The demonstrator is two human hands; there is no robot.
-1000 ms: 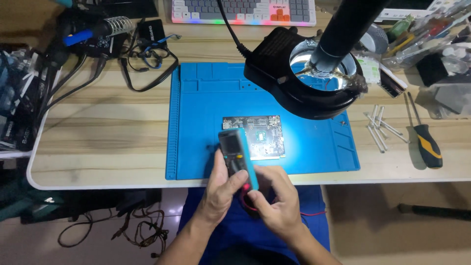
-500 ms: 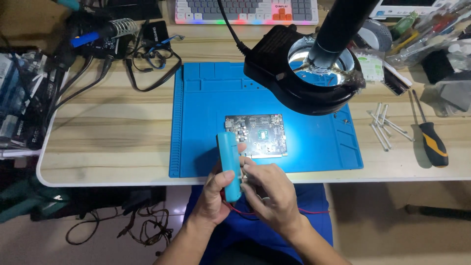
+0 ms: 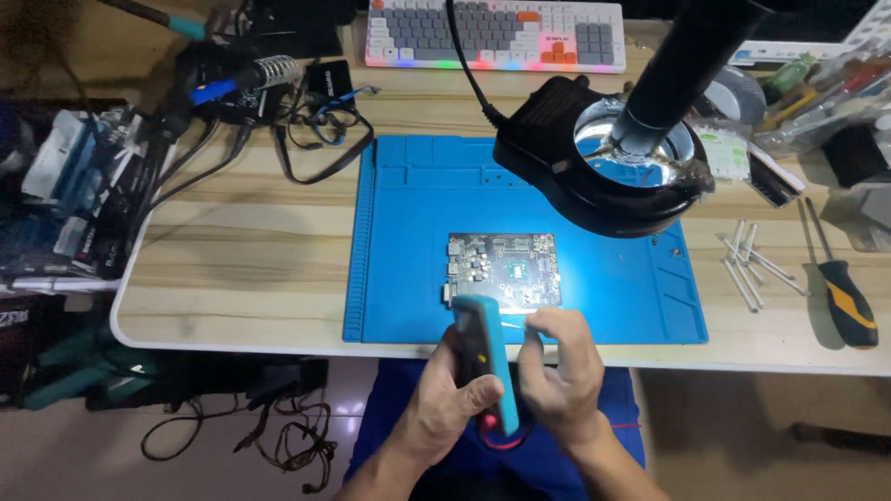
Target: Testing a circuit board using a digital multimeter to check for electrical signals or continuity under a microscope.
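A wooden desk carries a blue work mat, a round magnifier lamp and a green circuit board. At the desk's near edge, the left hand wraps a blue handheld meter. The right hand, fingers curled, seems to pinch a thin probe beside it.

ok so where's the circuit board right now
In the head view the circuit board lies flat near the middle of the blue work mat, just beyond the teal handheld meter and below-left of the black magnifier lamp.
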